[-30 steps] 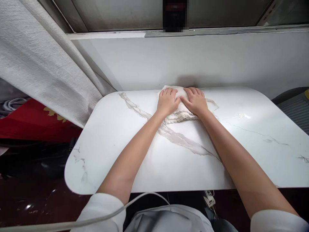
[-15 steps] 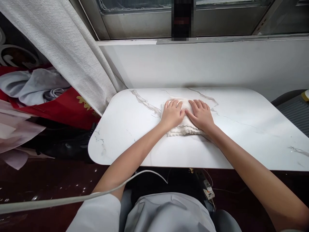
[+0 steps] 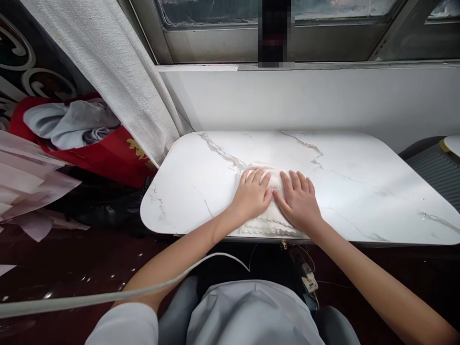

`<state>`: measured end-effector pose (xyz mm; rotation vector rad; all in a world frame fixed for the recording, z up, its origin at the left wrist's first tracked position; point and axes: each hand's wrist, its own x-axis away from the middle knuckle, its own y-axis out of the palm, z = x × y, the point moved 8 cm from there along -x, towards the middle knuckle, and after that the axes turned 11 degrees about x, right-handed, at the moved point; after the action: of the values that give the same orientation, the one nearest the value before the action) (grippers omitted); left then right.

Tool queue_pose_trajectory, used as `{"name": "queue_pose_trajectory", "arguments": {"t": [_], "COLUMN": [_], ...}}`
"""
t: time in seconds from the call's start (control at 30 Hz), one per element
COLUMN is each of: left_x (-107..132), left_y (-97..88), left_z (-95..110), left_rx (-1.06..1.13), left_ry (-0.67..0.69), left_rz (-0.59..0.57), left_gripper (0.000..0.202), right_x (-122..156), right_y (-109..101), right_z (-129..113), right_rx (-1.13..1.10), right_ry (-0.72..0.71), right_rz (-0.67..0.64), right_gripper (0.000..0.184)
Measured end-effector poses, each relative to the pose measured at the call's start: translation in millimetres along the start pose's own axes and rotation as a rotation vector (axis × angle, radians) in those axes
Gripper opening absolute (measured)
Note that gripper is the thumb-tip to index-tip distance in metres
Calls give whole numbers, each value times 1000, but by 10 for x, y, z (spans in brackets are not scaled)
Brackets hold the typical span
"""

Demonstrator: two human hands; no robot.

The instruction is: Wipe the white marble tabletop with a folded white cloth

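A folded white cloth (image 3: 270, 224) with a wavy lace edge lies at the near edge of a white marble table (image 3: 359, 191). My left hand (image 3: 253, 195) lies flat on the cloth's left part, fingers stretched out. Beside it my right hand (image 3: 299, 202) presses flat on the right part, fingers also extended; the two thumbs almost touch. Most of the cloth is hidden under the palms.
A grey curtain (image 3: 118, 76) hangs at the table's left. Red fabric (image 3: 104, 155) and grey clothes (image 3: 68, 122) are heaped beyond it. A white wall (image 3: 309, 100) and window frame stand behind. A white cable (image 3: 108, 294) crosses my lap. A dark ribbed surface (image 3: 438, 165) sits at right.
Both hands have slid with the cloth from the table's far side toward its near edge, staying flat on it. The view has lifted to show the window.
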<state>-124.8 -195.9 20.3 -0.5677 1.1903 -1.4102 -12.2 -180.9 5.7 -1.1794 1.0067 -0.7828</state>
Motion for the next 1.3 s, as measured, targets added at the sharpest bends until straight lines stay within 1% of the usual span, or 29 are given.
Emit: {"name": "queue_pose_trajectory", "arguments": {"t": [0.17, 0.33, 0.5, 0.63, 0.77, 0.9, 1.0, 1.1, 1.2, 1.3], "left_x": [304, 515, 661, 674, 565, 374, 186, -39, -284, -531], "left_y": [-116, -242, -333, -362, -375, -377, -373, -354, -319, -291], "left_z": [9, -62, -110, -171, -299, -508, -694, -861, -1001, -1114], "left_rx": [-16, -52, -95, -114, -96, -82, -71, -68, -83, -83], "left_ry": [5, -28, -57, -100, -137, -161, -177, -179, -179, -166], "left_rz": [25, 36, 36, 30, 1, -22, -16, -7, -4, 11], "left_gripper": [43, 44, 44, 43, 44, 44, 43, 43, 43, 43], "right_x": [192, 247, 242, 190, 44, -209, -474, -782, -1093, -1365], "right_y": [-79, -137, -161, -151, -124, -64, 4, 67, 138, 197], "right_z": [-219, -449, -620, -703, -746, -787, -772, -730, -663, -581], "right_rx": [-22, -32, -65, -48, -27, -11, -33, -89, -128, -143], "right_ry": [-48, -108, -164, -201, -204, -209, -202, -226, -245, -224], "right_rz": [21, 45, 80, 62, 18, 15, 35, 57, 46, 48], "right_gripper": [66, 66, 63, 63, 63, 62, 61, 59, 58, 57]}}
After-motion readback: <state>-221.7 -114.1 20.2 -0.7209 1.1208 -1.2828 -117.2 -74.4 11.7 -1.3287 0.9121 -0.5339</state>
